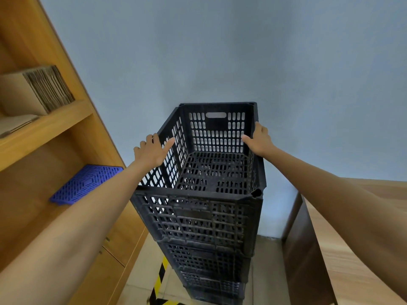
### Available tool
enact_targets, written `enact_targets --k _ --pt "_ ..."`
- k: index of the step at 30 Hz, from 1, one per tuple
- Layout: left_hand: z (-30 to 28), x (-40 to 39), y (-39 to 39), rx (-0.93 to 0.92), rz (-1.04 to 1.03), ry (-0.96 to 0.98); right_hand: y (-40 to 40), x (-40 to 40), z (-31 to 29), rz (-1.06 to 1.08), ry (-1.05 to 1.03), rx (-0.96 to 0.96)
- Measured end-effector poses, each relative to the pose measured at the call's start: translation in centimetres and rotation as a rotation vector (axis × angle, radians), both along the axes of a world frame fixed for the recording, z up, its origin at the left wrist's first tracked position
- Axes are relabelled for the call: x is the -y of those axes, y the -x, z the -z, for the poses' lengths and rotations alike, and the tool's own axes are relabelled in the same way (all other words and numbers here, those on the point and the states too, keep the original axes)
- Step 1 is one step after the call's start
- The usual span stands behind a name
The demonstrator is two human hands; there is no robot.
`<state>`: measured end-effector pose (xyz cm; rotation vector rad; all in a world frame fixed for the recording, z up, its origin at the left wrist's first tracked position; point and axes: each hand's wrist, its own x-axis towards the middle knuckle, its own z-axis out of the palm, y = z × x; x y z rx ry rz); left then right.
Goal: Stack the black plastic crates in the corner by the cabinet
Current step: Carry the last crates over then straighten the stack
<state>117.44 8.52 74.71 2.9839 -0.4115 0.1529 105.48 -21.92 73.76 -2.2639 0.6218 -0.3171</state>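
Observation:
A tall stack of black plastic crates [204, 256] stands against the blue-grey wall, between the wooden cabinet [72, 119] on the left and a wooden desk on the right. The top crate [211, 172] is empty, and I look down into it. My left hand [152, 150] grips its left rim, thumb inside the wall and fingers outside. My right hand [258, 138] grips the right rim the same way. The lower crates are partly hidden beneath the top one.
The cabinet holds a blue plastic grid panel [86, 183] on a lower shelf and flattened cardboard [37, 89] on the shelf above. A wooden desk [343, 249] stands close on the right. Yellow-and-black hazard tape [159, 280] runs along the tiled floor beside the stack.

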Motion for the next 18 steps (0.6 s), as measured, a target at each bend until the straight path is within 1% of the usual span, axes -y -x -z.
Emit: enact_targets --k 3,5,7,9,10,12,14,15,16,17,18 --pt "-0.6 1.3 1.5 0.018 0.033 0.016 0.4 0.2 -0.1 -0.022 0.056 0.001" --pt "-1.3 2.8 2.9 0.013 0.070 0.029 0.6 0.5 -0.3 -0.032 0.056 0.002" --pt "-2.2 5.1 5.2 0.017 0.138 0.095 0.6 1.0 -0.4 -0.051 0.049 0.022" --pt "-2.7 7.9 8.2 -0.037 0.265 0.186 0.7 1.3 -0.3 -0.068 0.066 0.063" --pt "-2.9 9.4 9.9 -0.107 0.329 0.226 0.9 1.6 -0.1 -0.075 0.087 0.089" --pt "-3.1 12.4 12.7 -0.321 0.415 0.295 1.5 1.9 0.1 -0.097 0.143 0.139" --pt "-2.9 15.8 14.3 -0.583 0.449 0.378 2.3 2.6 0.0 -0.135 0.209 0.152" --pt "-2.5 17.3 14.9 -0.696 0.434 0.430 2.7 3.2 -0.1 -0.162 0.242 0.145" --pt "-2.1 18.7 15.6 -0.758 0.396 0.467 3.0 3.8 -0.3 -0.195 0.284 0.128" --pt "-1.4 19.8 16.3 -0.748 0.358 0.481 3.2 4.4 -0.5 -0.226 0.329 0.096" --pt "-0.7 20.6 17.1 -0.664 0.320 0.461 3.2 5.0 -0.7 -0.249 0.373 0.060"
